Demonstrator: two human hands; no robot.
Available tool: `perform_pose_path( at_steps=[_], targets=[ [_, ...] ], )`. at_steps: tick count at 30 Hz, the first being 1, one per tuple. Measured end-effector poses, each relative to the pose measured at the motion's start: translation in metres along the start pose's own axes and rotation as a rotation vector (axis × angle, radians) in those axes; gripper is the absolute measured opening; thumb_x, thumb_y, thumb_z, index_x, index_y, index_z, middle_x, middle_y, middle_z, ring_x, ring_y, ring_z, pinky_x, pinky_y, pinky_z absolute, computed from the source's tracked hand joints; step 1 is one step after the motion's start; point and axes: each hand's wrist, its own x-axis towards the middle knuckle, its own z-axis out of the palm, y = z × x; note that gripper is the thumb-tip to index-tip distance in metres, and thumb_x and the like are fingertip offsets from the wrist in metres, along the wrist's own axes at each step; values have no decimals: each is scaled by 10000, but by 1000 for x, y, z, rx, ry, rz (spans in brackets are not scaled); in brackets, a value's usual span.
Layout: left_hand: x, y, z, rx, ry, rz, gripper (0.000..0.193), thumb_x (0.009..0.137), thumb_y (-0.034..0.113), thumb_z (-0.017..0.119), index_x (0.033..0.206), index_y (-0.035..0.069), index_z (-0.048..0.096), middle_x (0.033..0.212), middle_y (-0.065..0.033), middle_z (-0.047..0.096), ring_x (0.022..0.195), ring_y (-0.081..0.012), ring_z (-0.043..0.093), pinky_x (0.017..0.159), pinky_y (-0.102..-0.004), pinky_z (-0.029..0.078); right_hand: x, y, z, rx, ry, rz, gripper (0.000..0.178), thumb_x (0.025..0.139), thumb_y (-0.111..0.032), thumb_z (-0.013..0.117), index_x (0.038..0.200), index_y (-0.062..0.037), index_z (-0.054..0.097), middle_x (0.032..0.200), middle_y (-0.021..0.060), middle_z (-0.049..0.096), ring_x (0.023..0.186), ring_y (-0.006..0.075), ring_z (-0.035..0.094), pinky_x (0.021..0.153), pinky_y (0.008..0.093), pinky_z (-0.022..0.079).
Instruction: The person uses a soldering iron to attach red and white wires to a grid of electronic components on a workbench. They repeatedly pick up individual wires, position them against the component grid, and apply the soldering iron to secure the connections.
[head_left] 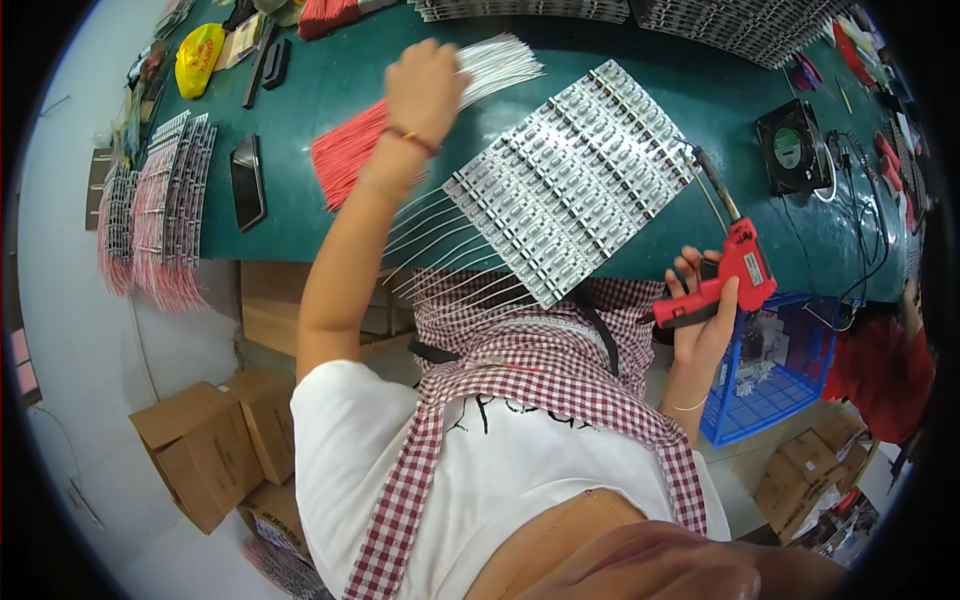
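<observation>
My left hand (425, 88) is curled over a bundle of thin wires, its fingers bent down and mostly hidden. Red wires (350, 152) fan out on one side of it and white wires (503, 65) on the other. In my right hand (700, 300) is a red soldering gun (752, 278) with a black trigger. Its metal tip reaches up to the right corner of a silvery panel of small circuit boards (570, 185). That panel lies tilted on the green table (290, 130). Several white wires (465, 262) stick out from its left edge over my lap.
A phone (247, 182) and stacked wired panels (172, 200) are at the left, near a yellow packet (200, 60). More panels (520, 10) line the far edge. At right are a black fan (790, 147) with cables and a blue crate (765, 400). Cardboard boxes (205, 450) stand below.
</observation>
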Motion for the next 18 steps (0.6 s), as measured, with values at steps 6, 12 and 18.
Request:
perform_pose_path(
  at_steps=[6,12,18],
  targets=[
    [-95,-54,-38,206,7,-72,216,739,209,734,927,120,675,952,-50,600,962,-259,557,824,-419,429,26,1,10,-102,-96,48,480,993,-452,434,1239,-42,477,1352,240,486,1223,280,492,921,386,472],
    [-100,-57,-27,115,210,22,76,777,176,701,825,121,681,840,-15,593,857,-221,554,753,-375,389,32,0,27,-87,-101,92,466,986,-461,449,1220,-61,495,1358,234,486,1226,268,484,910,368,462],
    [-98,-66,-22,59,283,-18,78,808,184,676,830,110,677,827,-30,626,816,-235,566,724,-383,396,23,-2,18,-110,-26,99,463,979,-466,465,1207,-66,511,1362,222,492,1208,250,502,905,363,459]
  ],
)
